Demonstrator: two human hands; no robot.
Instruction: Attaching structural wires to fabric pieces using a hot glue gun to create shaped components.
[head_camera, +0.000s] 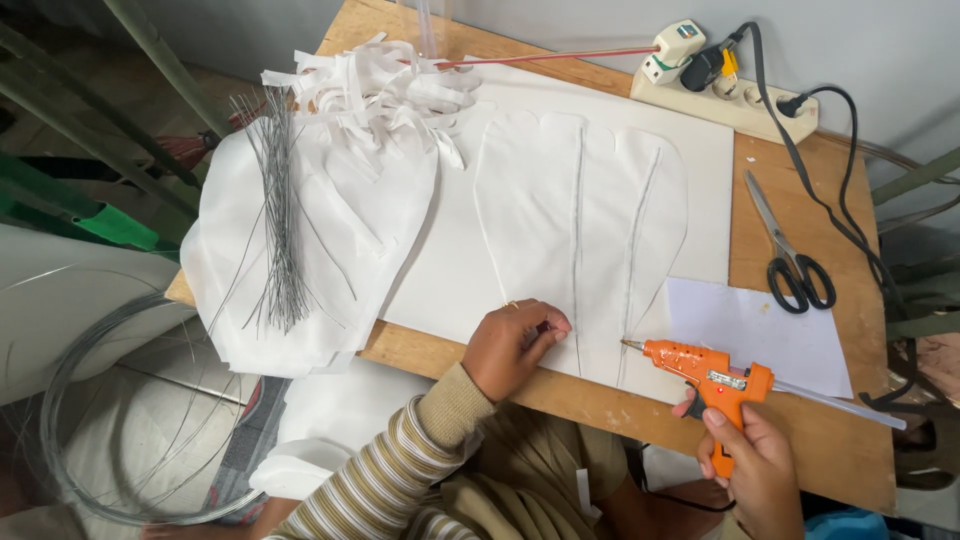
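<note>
Wire bundle (278, 225) on stacked white petals (300, 270), table's (800, 420) left end. Left hand (510, 345), fingers curled, pins the wired white petal (580, 240) at its base. Right hand (755, 460) grips orange glue gun (705, 372), nozzle at petal's lower edge. Scissors (790, 250) far right.

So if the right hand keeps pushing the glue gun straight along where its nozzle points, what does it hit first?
The right hand aims the orange glue gun up and left. Its nozzle tip sits almost at the lower end of the right-hand wire on the white petal-shaped piece, so that wire and fabric likely come first; height above them is unclear.
</note>
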